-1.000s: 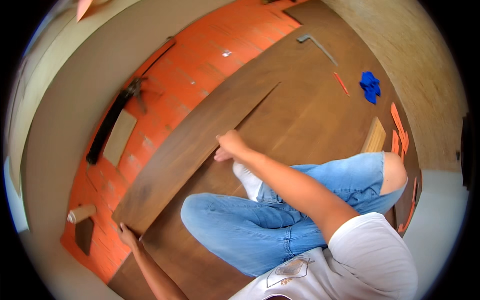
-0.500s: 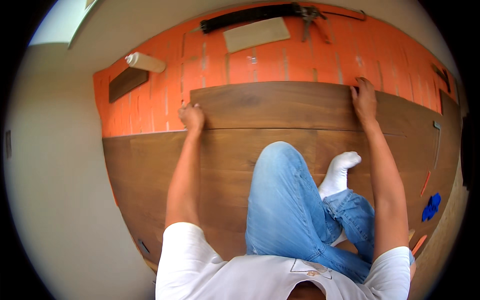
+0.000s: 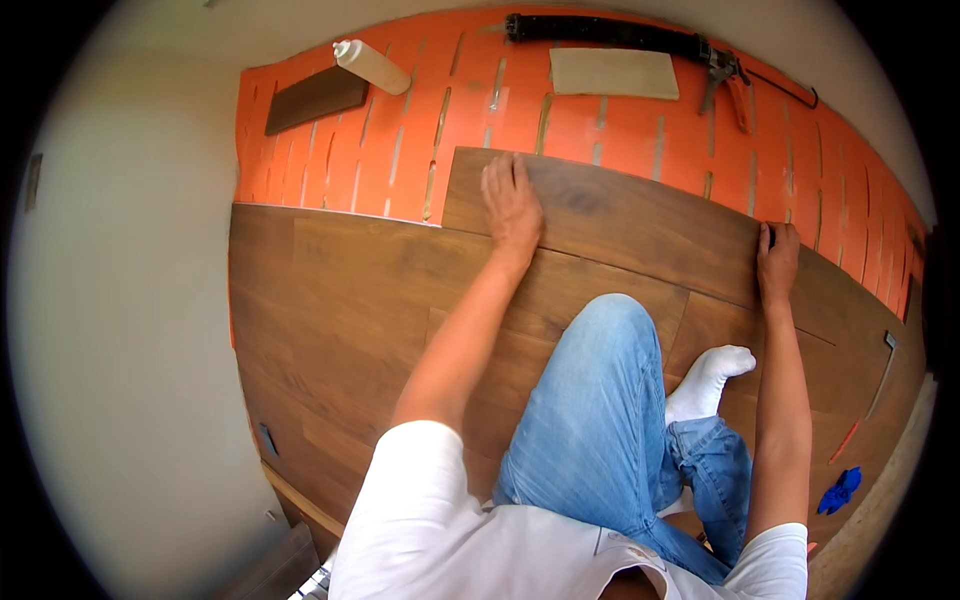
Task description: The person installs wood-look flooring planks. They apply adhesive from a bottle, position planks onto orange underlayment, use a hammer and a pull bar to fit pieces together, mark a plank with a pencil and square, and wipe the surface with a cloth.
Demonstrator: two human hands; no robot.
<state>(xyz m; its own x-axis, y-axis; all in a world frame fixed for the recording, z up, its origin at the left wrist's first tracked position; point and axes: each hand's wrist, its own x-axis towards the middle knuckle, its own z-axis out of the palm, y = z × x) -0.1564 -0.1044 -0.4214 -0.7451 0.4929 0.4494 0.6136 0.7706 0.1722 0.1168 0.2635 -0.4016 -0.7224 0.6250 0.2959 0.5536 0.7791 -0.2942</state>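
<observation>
A brown wooden floor plank lies along the far edge of the laid floor, with a thin dark gap between it and the row nearer me. Near the plank's left end, my left hand rests flat on top, fingers stretched toward the far edge. My right hand is at the far edge by the plank's right end, its fingers curled together. Something small and dark shows between that thumb and the fingers; I cannot make out what it is.
Orange underlayment with slits lies beyond. On it are a white bottle, a short plank piece, a beige rectangular sheet and a caulking gun. At right lie a metal pull bar and a blue crumpled item.
My left hand has gone from gripping the plank's left end to lying flat on its top. My right hand stays curled at the far edge. The view has turned leftward.
</observation>
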